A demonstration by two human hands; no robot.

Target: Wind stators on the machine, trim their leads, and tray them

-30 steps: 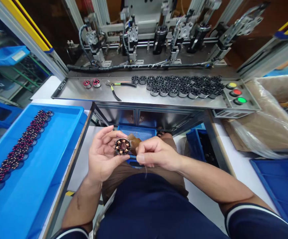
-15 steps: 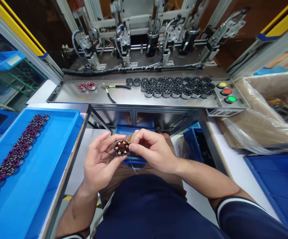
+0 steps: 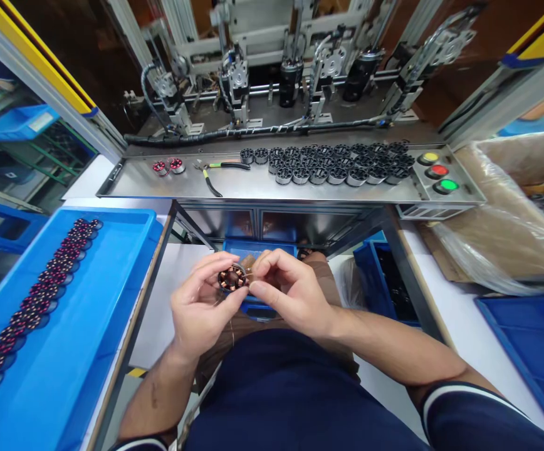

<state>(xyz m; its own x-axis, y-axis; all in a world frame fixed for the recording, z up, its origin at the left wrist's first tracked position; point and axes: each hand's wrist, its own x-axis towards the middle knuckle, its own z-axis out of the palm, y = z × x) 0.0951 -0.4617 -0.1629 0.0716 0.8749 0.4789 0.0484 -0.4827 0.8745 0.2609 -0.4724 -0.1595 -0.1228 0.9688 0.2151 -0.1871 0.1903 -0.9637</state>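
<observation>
A motor stator [image 3: 232, 277] with copper coils and a dark ring is held in my left hand [image 3: 206, 300], its thumb below and fingers above the rim. My right hand [image 3: 291, 288] is close against the stator's right side, its thumb and index finger curled around thin wire ends [image 3: 249, 274] that stick out there. A loose thin wire [image 3: 232, 329] hangs below the stator. Some of the fingertips' contact with the wire is too small to see clearly.
On the metal ledge [image 3: 253, 188] lie two red-topped stators [image 3: 168, 166], cutting pliers [image 3: 215, 169] and rows of black stators [image 3: 338, 164]. Push buttons [image 3: 437, 170] sit at its right end. Left stands a blue tray [image 3: 79, 313] holding many wound stators; right, a lined carton [image 3: 511, 238].
My right hand has moved left to the stator's side, and its fingers have shifted around the wire. The stator stays in my left hand. The hanging wire has swung leftward.
</observation>
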